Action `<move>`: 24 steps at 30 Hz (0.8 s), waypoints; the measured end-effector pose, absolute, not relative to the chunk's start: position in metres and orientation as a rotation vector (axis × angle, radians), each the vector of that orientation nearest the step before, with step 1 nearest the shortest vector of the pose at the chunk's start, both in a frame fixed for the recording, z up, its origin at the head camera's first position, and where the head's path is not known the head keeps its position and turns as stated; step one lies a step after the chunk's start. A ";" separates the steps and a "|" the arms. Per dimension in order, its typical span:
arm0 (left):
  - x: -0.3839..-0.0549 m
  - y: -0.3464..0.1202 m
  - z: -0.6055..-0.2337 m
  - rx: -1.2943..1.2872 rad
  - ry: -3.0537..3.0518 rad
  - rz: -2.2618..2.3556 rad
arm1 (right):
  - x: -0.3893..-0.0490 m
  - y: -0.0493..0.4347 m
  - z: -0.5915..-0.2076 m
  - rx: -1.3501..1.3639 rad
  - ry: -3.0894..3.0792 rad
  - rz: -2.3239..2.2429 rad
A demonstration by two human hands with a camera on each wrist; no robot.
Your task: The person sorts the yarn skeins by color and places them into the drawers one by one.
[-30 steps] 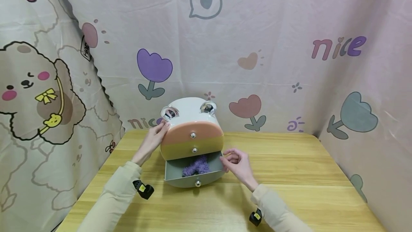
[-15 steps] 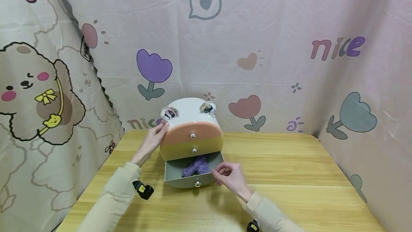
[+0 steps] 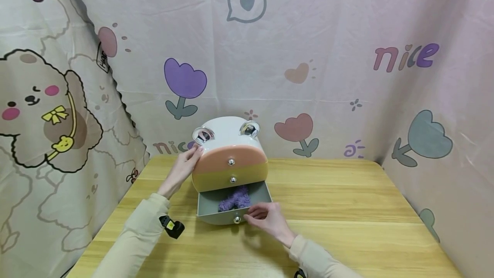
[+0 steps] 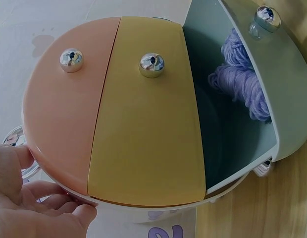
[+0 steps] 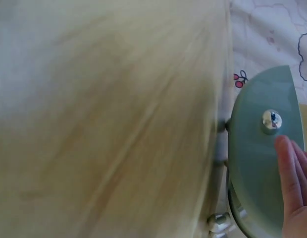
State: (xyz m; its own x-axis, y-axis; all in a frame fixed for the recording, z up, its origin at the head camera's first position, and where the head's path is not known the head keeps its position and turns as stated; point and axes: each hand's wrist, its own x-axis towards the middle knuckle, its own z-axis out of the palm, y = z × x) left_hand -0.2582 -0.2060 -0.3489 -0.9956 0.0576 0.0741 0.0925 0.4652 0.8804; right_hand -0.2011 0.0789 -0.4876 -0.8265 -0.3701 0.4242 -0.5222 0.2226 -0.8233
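A small drawer box (image 3: pixel 227 130) with a white top and two shiny round eyes stands on the table. Its orange drawer (image 4: pixel 64 109) and yellow drawer (image 4: pixel 143 124) are closed; the grey-green bottom drawer (image 3: pixel 214 218) is pulled out. Inside lies a fuzzy purple bundle like yarn (image 4: pixel 240 89). My left hand (image 3: pixel 182 170) grips the box's upper left side, thumb at the orange front's edge. My right hand (image 3: pixel 270 223) is at the bottom drawer's front, fingertips right beside its silver knob (image 5: pixel 271 120), fingers loosely bent in the head view.
The wooden table (image 3: pixel 347 209) extends to the right of the box and in front of it. Patterned cloth (image 3: pixel 332 33) hangs behind the table and along its sides. Small silver feet (image 5: pixel 219 221) show under the box in the right wrist view.
My right hand has moved left and toward me, from the bottom drawer's right side along its front to the knob. My left hand and the box have stayed put.
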 end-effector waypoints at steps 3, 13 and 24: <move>-0.258 -0.206 -0.349 -0.141 -2.659 -1.600 | -0.200 0.075 -0.489 0.871 -2.381 1.656; -0.259 -0.206 -0.347 -0.142 -2.657 -1.611 | -0.197 0.061 -0.496 0.870 -2.464 1.556; -0.259 -0.206 -0.348 -0.129 -2.674 -1.594 | -0.196 0.052 -0.497 0.879 -2.436 1.413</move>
State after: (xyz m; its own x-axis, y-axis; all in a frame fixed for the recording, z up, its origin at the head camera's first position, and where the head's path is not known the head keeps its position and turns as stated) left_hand -0.2590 -0.2065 -0.3482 -0.9962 0.0579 0.0645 0.0843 0.4729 0.8771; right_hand -0.1960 0.0525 -0.4971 -0.8058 -0.3969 0.4396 -0.5786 0.3695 -0.7271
